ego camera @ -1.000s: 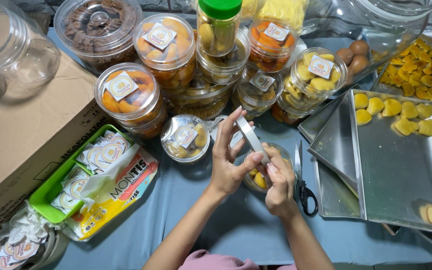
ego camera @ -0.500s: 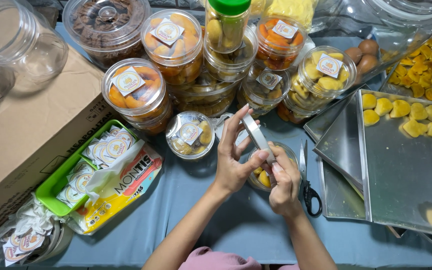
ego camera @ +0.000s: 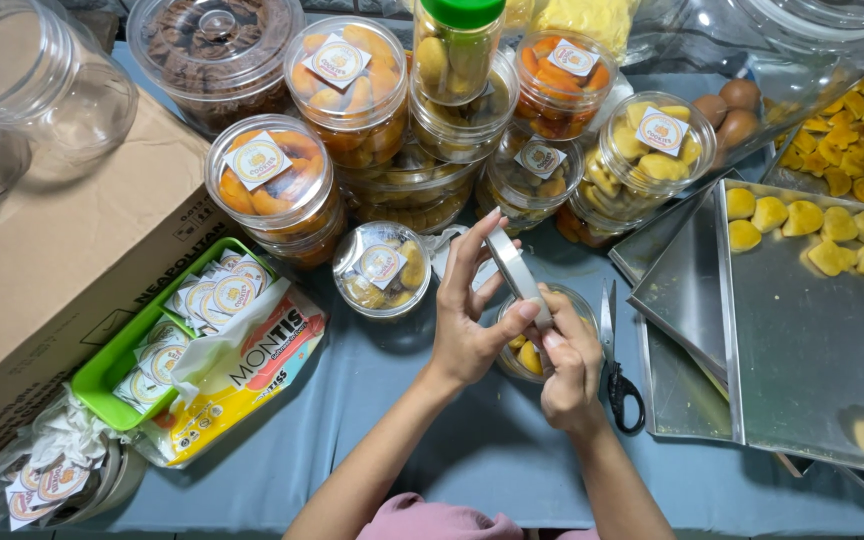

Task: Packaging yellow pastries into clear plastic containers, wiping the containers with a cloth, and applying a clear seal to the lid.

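My left hand (ego camera: 470,318) pinches a roll of clear tape (ego camera: 514,268) and holds it tilted above a small clear jar (ego camera: 526,352) with yellow cookies inside. My right hand (ego camera: 570,360) sits beside it, fingertips at the lower edge of the roll and over the jar's rim. The jar stands on the blue-grey tablecloth and is mostly hidden by both hands. A small lidded jar (ego camera: 382,268) with a round label stands just left of my left hand.
Black-handled scissors (ego camera: 616,352) lie right of my hands. Metal trays (ego camera: 802,340) with yellow cookies sit at the right. Several stacked labelled cookie jars (ego camera: 352,90) fill the back. A green tray of round labels (ego camera: 130,355) and a cardboard box (ego camera: 42,270) lie left.
The view has shifted slightly. Both hands stay over the small jar, with the tape roll held at about the same tilt; my right fingers have closed in under the roll.
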